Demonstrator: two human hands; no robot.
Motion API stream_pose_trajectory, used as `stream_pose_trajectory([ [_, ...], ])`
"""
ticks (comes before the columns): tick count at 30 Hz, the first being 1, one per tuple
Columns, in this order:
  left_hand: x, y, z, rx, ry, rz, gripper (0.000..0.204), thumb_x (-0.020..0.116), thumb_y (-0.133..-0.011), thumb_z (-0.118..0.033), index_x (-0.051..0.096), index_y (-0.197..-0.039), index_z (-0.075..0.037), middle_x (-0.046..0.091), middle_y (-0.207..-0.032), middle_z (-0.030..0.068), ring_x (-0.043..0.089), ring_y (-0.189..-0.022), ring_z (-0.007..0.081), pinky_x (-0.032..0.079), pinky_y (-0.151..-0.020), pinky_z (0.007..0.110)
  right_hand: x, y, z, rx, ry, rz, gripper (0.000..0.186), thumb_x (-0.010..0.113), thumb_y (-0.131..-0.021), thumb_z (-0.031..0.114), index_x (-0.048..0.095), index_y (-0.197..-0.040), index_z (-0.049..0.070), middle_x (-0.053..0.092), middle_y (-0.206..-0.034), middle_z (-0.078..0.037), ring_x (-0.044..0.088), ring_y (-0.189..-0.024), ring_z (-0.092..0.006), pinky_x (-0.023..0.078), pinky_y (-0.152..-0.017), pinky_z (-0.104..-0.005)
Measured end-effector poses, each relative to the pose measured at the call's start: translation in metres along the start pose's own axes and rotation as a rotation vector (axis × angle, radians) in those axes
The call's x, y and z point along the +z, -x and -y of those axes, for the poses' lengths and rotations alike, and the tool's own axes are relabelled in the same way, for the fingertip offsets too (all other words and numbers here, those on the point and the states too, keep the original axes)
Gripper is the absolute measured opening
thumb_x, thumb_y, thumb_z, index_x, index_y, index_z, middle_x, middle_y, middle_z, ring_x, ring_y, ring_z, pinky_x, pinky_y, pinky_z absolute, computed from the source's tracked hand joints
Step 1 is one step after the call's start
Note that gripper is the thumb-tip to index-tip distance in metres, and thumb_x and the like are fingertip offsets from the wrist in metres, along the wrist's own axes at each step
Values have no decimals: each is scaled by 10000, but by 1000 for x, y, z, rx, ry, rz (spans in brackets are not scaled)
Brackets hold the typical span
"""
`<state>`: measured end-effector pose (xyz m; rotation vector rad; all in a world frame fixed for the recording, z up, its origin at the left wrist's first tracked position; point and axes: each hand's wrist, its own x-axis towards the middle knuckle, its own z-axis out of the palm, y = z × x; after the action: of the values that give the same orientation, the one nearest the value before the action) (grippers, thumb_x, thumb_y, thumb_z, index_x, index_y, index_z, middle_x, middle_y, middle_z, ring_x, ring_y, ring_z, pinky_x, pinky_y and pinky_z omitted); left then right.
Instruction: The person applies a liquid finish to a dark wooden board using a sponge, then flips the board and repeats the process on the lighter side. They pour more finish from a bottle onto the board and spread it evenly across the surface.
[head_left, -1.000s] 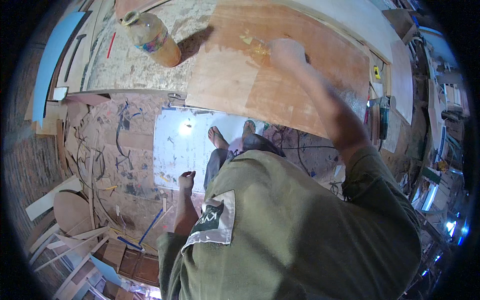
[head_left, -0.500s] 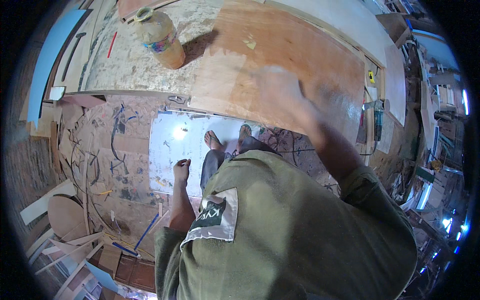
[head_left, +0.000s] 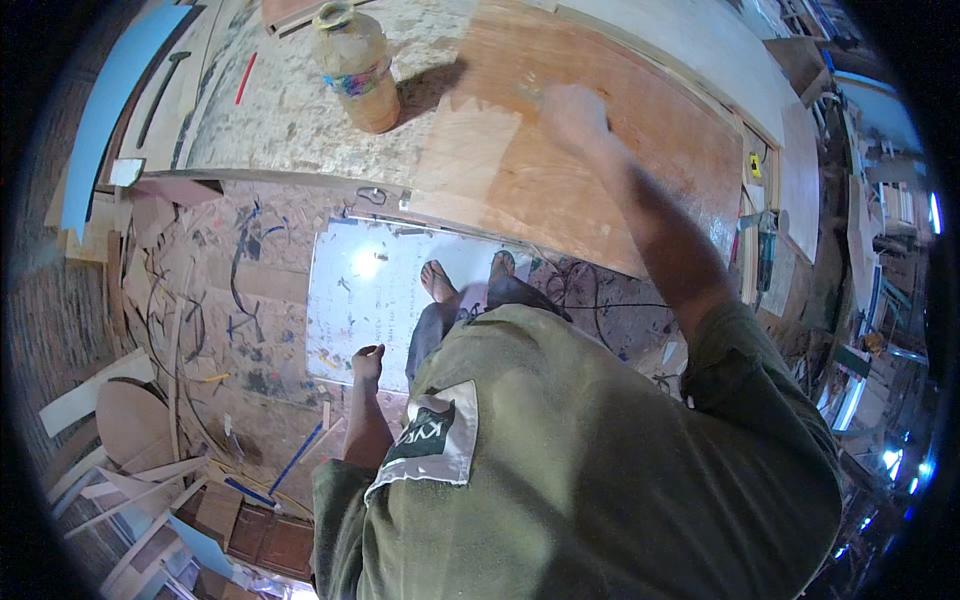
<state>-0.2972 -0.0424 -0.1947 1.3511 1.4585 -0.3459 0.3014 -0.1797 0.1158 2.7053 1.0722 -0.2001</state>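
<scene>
A thin plywood board [head_left: 660, 150] lies on the workbench. Most of its face is a wet-looking, darker orange-brown, while a strip at its left end stays paler. My right hand [head_left: 575, 118] is closed and low over the board's far middle; motion smears it, and whatever it grips is hidden. Just left of its knuckles is a small pale smear. To the board's left stands a clear plastic bottle [head_left: 357, 75] with a colourful band and cloudy amber contents. My left hand [head_left: 368, 362] hangs by my side, fingers curled, nothing visible in it.
A hammer [head_left: 160, 100] and a red pencil-like stick [head_left: 246, 78] lie on the bench's left. A green power tool [head_left: 767, 250] sits beyond the board's right end. Below are a white sheet [head_left: 340, 300] under my feet, loose cables and wood offcuts [head_left: 135, 425].
My right hand has moved away from me across the board, up to the pale smear. The whole view has shifted slightly; my left hand still hangs at my side.
</scene>
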Motion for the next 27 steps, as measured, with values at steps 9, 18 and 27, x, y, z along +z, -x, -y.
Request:
stream_pose_trajectory([
  [9,-2,-20,-7,86,39,1,367,761,-857,-260,698,-1058,40,697,-893,95,606,-701,157,492,-621,301,-2,134,114,-439,-240,97,191,641,-786,213,757,-848,75,720,-817,-172,720,-786,-324,551,-662,-482],
  [18,-22,-24,-84,195,68,23,349,765,-859,-260,698,-1074,6,678,-862,88,595,-768,160,474,-701,303,17,26,53,-168,-188,-325,270,543,-878,141,691,-1096,79,690,-946,-149,673,-927,-344,548,-784,-484],
  [27,-36,-18,-20,53,73,2,348,766,-854,-248,705,-1070,18,702,-955,150,629,-865,224,483,-783,341,-20,-6,48,101,-136,-80,245,544,-872,161,720,-988,36,715,-942,-198,704,-874,-372,562,-750,-486],
])
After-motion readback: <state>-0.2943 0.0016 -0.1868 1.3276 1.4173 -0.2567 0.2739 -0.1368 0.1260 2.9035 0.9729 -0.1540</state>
